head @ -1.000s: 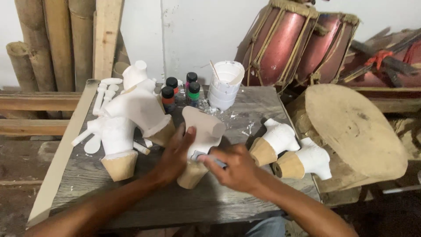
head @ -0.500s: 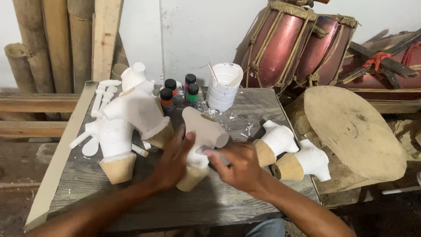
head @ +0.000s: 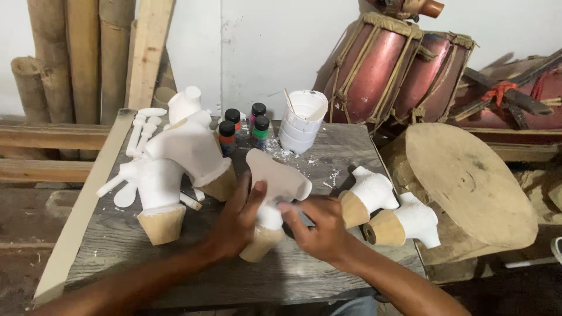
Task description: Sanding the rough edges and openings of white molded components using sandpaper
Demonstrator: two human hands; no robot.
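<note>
The left hand (head: 237, 219) is gripping a white figure (head: 272, 193) mid-table — fingers wrapped around its body. The right hand (head: 316, 225) is pinching a small tool against it. Paint bottles (head: 243, 126) — coloured labels — are standing far behind.

On the weathered grey wooden counter (head: 328, 158), the white-coated carved wooden figure (head: 275, 199) lies near centre between both hands, similar figures left (head: 175, 169) and right (head: 386, 213), small paint bottles (head: 243, 129) and stacked white plastic cups (head: 301, 120) beyond.

A craft workshop — rough wooden table (head: 328, 158), paint bottles (head: 261, 130), bamboo poles (head: 70, 58), drums (head: 374, 70) stacked behind.
</note>
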